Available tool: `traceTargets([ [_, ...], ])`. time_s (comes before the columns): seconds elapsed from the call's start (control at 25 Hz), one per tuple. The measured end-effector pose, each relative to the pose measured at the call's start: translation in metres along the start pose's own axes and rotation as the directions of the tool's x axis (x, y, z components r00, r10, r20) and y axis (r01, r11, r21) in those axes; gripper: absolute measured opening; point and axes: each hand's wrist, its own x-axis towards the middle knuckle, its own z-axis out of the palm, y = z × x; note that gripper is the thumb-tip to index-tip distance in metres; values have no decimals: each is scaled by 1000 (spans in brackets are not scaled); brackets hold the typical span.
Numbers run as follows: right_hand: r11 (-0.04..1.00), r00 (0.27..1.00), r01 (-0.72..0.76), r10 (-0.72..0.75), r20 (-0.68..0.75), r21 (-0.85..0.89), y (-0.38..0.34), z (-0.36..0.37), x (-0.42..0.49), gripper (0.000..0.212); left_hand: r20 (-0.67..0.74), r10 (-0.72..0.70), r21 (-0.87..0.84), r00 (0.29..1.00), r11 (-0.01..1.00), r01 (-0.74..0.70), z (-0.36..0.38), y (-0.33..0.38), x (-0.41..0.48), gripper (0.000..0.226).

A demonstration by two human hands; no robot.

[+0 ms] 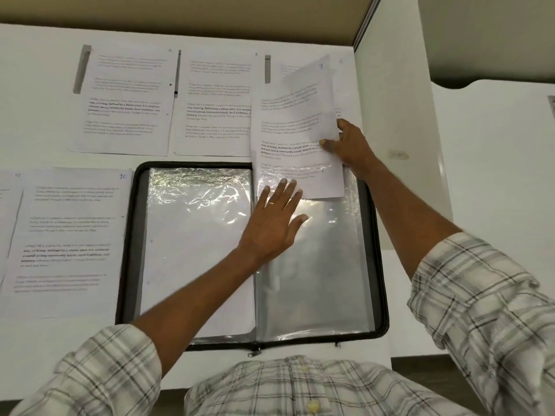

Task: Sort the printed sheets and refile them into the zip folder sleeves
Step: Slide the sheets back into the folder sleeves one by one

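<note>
White tabletop (pixel 36 85) fills the view, closed off on the right by a pale partition panel (pixel 399 115). At its near middle lies the black zip folder (pixel 129 235), opened flat, with a clear sleeve on each half.

A printed sheet (pixel 295 127) stands tilted over the top of the right sleeve (pixel 324 280), its lower end overlapping the sleeve's upper edge; whether that end has entered the pocket cannot be told. The right hand (pixel 350 145) grips the sheet at its right edge, the thumb (pixel 327 142) pressed on the printed face and the fingers curled behind the paper. The left hand (pixel 274 223) lies flat and spread on the right sleeve, just beside the spine, its fingertips (pixel 282 183) touching the sheet's bottom edge and holding nothing.

The left sleeve (pixel 195 250) shows a white page beneath crinkled plastic. The zip pull (pixel 253 352) hangs at the folder's near edge.

Beyond the folder, two printed sheets (pixel 126 100) (pixel 216 100) lie flat side by side, and a third (pixel 345 85) is mostly hidden behind the raised sheet. To the folder's left lies another sheet (pixel 66 235), with one more (pixel 7 220) cut off by the frame. Both arms wear rolled plaid sleeves (pixel 480 295).
</note>
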Motion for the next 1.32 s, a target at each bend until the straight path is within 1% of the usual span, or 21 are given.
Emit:
traceTargets([
  [0.08, 998, 999, 2, 1, 45, -65, 0, -7, 0, 56, 7, 3, 8, 1000, 1000, -3, 1, -1, 0, 63],
  [0.16, 992, 998, -3, 11, 61, -127, -4, -16, -2, 56, 12, 9, 14, 1000, 1000, -9, 1, 1, -1, 64],
  [0.28, 981, 995, -77, 88, 55, -179, -8, -23, -5, 42, 20, 20, 41, 1000, 999, -21, 3, 6, -1, 65],
  [0.4, 951, 973, -145, 187, 133, -275, -10, -22, -7, 33, 46, 9, 64, 999, 998, -12, 5, 12, -1, 67],
  [0.44, 956, 972, -142, 183, 146, -257, -10, -19, -7, 34, 51, 5, 72, 999, 997, -9, 7, 13, -3, 67],
  [0.48, 972, 978, -120, 151, 144, -203, -10, -16, -9, 38, 49, 6, 81, 999, 997, -10, 9, 13, -5, 67],
  [0.56, 998, 994, -55, 58, 96, -38, -9, -11, -10, 43, 43, 20, 99, 999, 995, -24, 12, 13, -9, 67],
  [0.6, 999, 996, -37, 37, 78, -2, -7, -9, -11, 42, 46, 24, 109, 999, 994, -29, 13, 13, -11, 67],
  [0.64, 999, 996, -45, 46, 82, -19, -7, -9, -12, 41, 53, 22, 120, 998, 992, -28, 14, 14, -13, 68],
  [0.76, 969, 973, -124, 161, 166, -213, -9, -12, -16, 42, 76, -8, 129, 997, 992, -1, 15, 16, -17, 69],
  [0.8, 967, 970, -135, 174, 171, -216, -12, -13, -15, 43, 83, -15, 125, 996, 992, 4, 16, 18, -19, 69],
  [0.84, 974, 972, -127, 159, 170, -187, -16, -13, -11, 45, 89, -18, 124, 996, 992, 7, 17, 19, -21, 69],
  [0.92, 987, 988, -38, 60, 140, -153, -30, -11, -1, 50, 99, -20, 121, 995, 993, 8, 19, 24, -25, 69],
  [1.0, 973, 997, 67, -57, 54, -220, -46, -5, 16, 53, 107, -25, 110, 994, 994, 13, 20, 26, -30, 69],
  [1.04, 952, 995, 100, -95, 32, -291, -53, -3, 26, 50, 106, -32, 104, 994, 994, 21, 22, 27, -32, 70],
  [1.08, 920, 992, 127, -116, 52, -371, -61, -2, 37, 45, 104, -40, 97, 994, 995, 30, 23, 28, -32, 70],
  [1.12, 874, 986, 157, -116, 116, -461, -68, -3, 49, 41, 103, -48, 93, 993, 995, 39, 24, 28, -32, 70],
  [1.16, 814, 976, 186, -87, 200, -551, -73, -5, 61, 39, 100, -55, 90, 993, 995, 46, 24, 29, -32, 70],
  [1.24, 681, 939, 231, 31, 343, -695, -86, -6, 86, 39, 90, -59, 91, 994, 995, 51, 25, 31, -31, 68],
  [1.32, 587, 913, 256, 115, 392, -768, -97, -8, 109, 37, 80, -50, 105, 996, 994, 41, 26, 31, -32, 67],
])
